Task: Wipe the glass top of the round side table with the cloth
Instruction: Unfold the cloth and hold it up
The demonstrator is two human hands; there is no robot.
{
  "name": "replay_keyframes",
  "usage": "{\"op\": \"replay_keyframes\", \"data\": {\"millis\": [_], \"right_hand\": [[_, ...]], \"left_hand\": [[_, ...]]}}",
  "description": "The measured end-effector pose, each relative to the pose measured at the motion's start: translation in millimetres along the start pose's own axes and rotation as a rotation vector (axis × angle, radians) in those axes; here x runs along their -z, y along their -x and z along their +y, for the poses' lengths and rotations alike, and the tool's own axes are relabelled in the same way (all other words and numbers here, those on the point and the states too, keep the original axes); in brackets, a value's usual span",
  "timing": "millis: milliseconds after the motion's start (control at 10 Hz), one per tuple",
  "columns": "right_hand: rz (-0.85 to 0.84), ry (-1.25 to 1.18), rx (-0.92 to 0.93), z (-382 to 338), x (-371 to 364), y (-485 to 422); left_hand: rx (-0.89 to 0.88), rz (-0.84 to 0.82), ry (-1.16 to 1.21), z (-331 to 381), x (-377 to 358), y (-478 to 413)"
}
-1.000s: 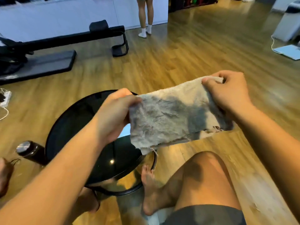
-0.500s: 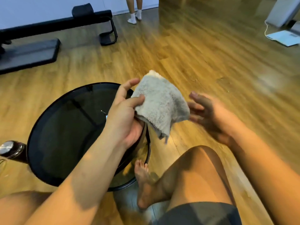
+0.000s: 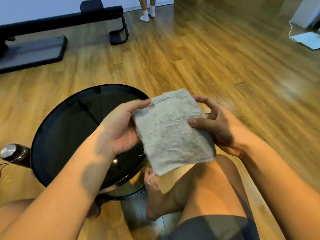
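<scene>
Left hand (image 3: 121, 125) grips the folded cloth (image 3: 171, 134) by its left edge, thumb on top. Right hand (image 3: 220, 125) pinches the right edge, fingers curled behind. The cloth is held in the air over the table's (image 3: 69, 129) right rim, above a bare knee (image 3: 214, 172). A bottle (image 3: 15, 154) stands just beside the left rim, and a bench (image 3: 60, 21) sits well back.

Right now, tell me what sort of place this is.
Likely a home gym or fitness room: a black exercise machine and a dark floor mat stand on a wide wooden floor.
</scene>
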State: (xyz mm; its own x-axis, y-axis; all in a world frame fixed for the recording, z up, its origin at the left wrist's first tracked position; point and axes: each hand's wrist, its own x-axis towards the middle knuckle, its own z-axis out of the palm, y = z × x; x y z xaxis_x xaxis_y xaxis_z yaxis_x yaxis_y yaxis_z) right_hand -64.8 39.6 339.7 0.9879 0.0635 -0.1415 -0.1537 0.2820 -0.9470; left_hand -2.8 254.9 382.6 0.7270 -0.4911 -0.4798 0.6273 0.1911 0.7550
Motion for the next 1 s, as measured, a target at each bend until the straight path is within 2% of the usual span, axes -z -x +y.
{"op": "replay_keyframes", "data": {"millis": [100, 200, 300, 400, 500, 600, 700, 800, 900, 1000], "right_hand": [[0.116, 0.050, 0.026, 3, 3, -1], [0.052, 0.212, 0.038, 10, 12, 4], [-0.031, 0.526, -0.012, 0, 26, 7], [-0.017, 0.836, 0.001, 0, 39, -4], [0.027, 1.227, 0.003, 27, 77, -30], [0.069, 1.117, -0.155, 53, 114, -44], [0.210, 0.513, -0.397, 100, 154, -54], [0.396, 0.286, -0.484, 151, 176, -65], [0.503, 0.364, -0.570, 232, 206, -87], [0.515, 0.489, -0.736, 272, 228, -99]], "left_hand": [[0.118, -0.044, -0.099, -32, 8, -1], [-0.017, 0.023, -0.187, -46, 13, -4], [-0.195, -0.037, -0.703, -57, 11, -14], [-0.229, 0.039, -1.075, -70, 7, -31], [-0.287, 0.146, -1.254, -91, 5, -81], [-0.255, 0.122, -1.217, -109, 11, -119], [-0.009, -0.034, -0.841, -143, 21, -170], [0.143, 0.011, -0.519, -175, 27, -210], [0.298, 0.206, -0.364, -233, 50, -268], [0.442, 0.302, -0.453, -270, 70, -288]]}}
